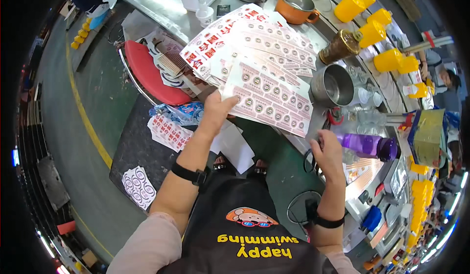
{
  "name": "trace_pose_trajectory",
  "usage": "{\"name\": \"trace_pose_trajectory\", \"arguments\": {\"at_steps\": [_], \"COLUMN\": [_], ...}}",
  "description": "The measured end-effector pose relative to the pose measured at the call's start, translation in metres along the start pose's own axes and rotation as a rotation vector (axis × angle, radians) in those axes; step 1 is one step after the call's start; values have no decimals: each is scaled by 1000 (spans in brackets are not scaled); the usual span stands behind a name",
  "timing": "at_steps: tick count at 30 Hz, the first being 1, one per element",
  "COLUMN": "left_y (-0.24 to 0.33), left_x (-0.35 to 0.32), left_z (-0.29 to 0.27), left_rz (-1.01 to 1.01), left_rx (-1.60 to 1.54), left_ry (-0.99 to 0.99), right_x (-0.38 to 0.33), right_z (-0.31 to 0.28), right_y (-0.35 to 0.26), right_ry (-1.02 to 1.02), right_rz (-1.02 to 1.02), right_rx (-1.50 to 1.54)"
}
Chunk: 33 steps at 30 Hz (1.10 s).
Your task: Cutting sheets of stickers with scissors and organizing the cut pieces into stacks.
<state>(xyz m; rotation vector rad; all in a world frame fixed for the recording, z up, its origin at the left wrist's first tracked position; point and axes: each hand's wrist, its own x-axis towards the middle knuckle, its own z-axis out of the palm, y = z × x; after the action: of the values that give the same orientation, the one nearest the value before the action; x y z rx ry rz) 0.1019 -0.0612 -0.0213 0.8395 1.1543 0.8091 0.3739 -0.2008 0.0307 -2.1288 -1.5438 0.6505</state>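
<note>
Only the head cam on my end, so here goes. My left hand (pixel 215 110) is up at the bench edge, fingers pinched on the near-left corner of a sticker sheet (pixel 269 100), a pale pink one with rows of little round seals. So that hand is closed and holding the sheet, which lies flat on top of a fanned stack of similar sheets (pixel 245 39) spreading away from the hand, up and to the left.

My right hand (pixel 327 154) sits lower and off to the right, near the sheet's right end. The fingers are curled in around something small at the bench edge, but I honestly can't tell whether it's gripping or just resting there. Just right of that hand is a purple bottle (pixel 367 145) lying on its side. Above the hand stands a steel pot (pixel 333 85), and further up there's an orange mug (pixel 296 7).

Left of my left hand there's a red stool seat (pixel 147 75) with a comb (pixel 169 63) and some scraps on it. Below that hand, loose sheets (pixel 169 132) lie on the dark floor mat (pixel 132 151), plus a white sheet of ovals (pixel 138 187) nearer the wrist side.

Far right, beyond the right hand, a row of yellow caps (pixel 372 31) runs along the curved line.
</note>
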Motion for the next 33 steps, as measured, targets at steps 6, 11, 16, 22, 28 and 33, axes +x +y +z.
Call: {"name": "trace_pose_trajectory", "arguments": {"at_steps": [6,11,16,22,28,33], "left_y": [7,-11,-73,-83,-84,-82], "left_x": [60,24,-3,11,-12,-26], "left_z": [-20,-4,44,63,46,46], "left_rz": [186,163,-248,-68,11,21], "left_rx": [137,-298,-733,-869,-872,-841], "left_ry": [185,388,109,176,170,120], "right_x": [160,205,213,195,289,360], "right_z": [62,76,76,93,71,65], "right_y": [-19,-24,-40,-59,-54,-16], "right_ry": [-83,-273,-432,-578,-185,-283], "right_rz": [-486,-186,-52,-280,-566,-490], "right_rx": [-212,-443,-427,-601,-343,-594]}}
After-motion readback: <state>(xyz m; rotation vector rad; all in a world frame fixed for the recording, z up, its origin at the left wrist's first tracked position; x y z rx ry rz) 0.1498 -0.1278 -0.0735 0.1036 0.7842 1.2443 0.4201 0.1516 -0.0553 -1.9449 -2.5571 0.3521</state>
